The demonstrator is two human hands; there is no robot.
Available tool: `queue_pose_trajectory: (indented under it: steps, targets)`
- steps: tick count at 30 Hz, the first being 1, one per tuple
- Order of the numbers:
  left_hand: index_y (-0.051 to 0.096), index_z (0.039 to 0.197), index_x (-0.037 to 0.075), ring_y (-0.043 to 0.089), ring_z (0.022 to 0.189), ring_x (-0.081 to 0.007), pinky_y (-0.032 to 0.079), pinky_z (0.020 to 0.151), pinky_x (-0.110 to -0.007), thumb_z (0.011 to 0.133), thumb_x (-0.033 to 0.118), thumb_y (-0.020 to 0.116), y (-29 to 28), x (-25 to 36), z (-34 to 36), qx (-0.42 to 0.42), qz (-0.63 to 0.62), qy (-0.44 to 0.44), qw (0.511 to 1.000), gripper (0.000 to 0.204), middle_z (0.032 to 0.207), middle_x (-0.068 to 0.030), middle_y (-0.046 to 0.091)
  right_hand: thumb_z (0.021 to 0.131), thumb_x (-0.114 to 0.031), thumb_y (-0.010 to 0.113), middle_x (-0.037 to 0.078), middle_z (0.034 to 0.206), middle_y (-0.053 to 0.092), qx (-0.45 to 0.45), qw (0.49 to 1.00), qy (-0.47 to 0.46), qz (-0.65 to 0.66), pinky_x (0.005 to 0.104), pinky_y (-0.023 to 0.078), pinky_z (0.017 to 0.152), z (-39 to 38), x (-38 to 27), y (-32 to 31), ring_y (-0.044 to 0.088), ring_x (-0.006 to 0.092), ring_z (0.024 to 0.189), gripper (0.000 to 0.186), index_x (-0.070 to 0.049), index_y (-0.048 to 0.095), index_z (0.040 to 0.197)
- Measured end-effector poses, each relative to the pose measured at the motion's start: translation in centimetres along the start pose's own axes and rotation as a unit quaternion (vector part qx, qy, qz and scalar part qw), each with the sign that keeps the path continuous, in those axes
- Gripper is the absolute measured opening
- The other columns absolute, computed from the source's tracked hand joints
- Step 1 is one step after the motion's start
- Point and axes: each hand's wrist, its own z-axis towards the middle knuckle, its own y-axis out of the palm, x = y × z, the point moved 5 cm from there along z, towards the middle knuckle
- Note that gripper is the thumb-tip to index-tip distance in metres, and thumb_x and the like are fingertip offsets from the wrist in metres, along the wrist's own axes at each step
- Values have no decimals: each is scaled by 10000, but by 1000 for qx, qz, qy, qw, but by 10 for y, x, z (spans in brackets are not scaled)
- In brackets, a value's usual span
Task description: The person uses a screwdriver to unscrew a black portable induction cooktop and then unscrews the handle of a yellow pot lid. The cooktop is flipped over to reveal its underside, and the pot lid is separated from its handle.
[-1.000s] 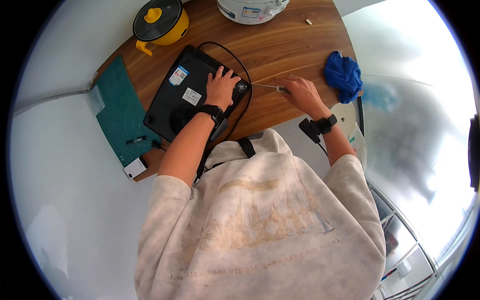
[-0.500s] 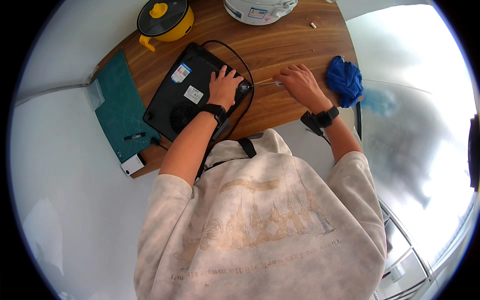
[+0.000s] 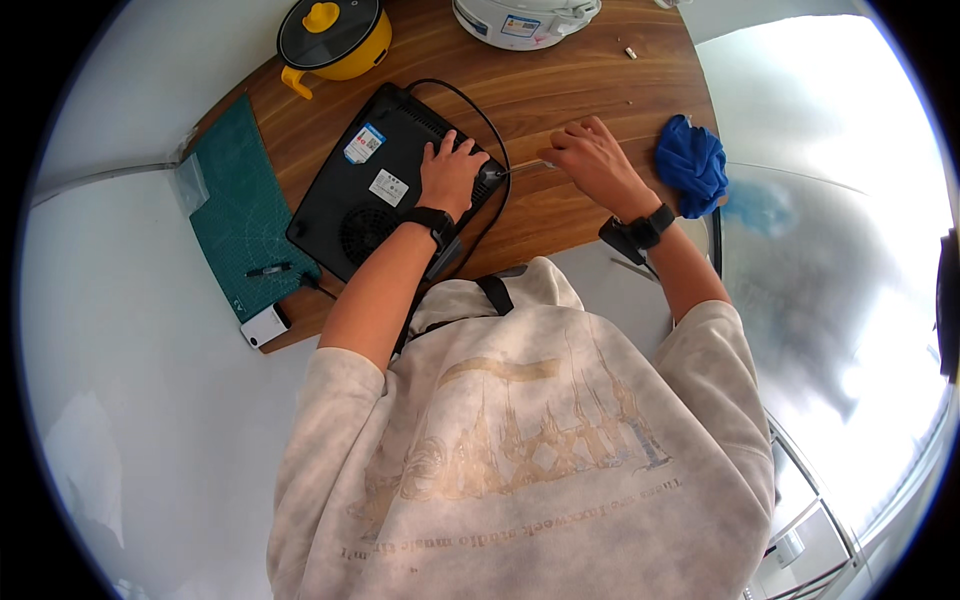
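A black induction cooker [image 3: 345,205] lies bottom side up on the wooden table, its round fan vent and two labels showing. My left hand [image 3: 450,177] rests on its underside with fingers spread, near the right corner. My right hand [image 3: 597,165] is closed around the handle of a screwdriver [image 3: 520,168]. The thin metal shaft points left, and its tip meets the cooker's corner by a foot. My fingers hide most of the handle.
A yellow pot [image 3: 345,60] with a dark lid and a white appliance [image 3: 520,25] stand at the back. A blue cloth [image 3: 690,165] lies at the right edge. A green cutting mat [image 3: 235,210] with a black pen [image 3: 268,270] is on the left. The cooker's black cord [image 3: 480,112] loops behind it.
My right hand's fingers have shifted and turned on the screwdriver handle, while its tip stays at the cooker's corner. My left hand holds the same place.
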Motion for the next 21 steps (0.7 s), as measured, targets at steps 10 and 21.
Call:
queue_pose_trajectory:
  steps: [10,21]
  targets:
    - [584,1338,242,301,1459,-287,297,1166,-555,598,27,871,7,-3,2,33,12,11,999,822,1500,-19,461,760,-131,665,-23,921,603,22,994,-76,-79,305,400,876,17,-12,-10,574,138,969,117,-181,714,854]
    - [597,1306,233,329,1444,-289,319,1147,-552,606,63,878,13,-6,4,67,14,28,997,773,1480,-20,483,688,-173,707,-56,798,627,3,973,-150,-178,309,414,843,45,-36,-8,592,152,918,44,-195,701,651]
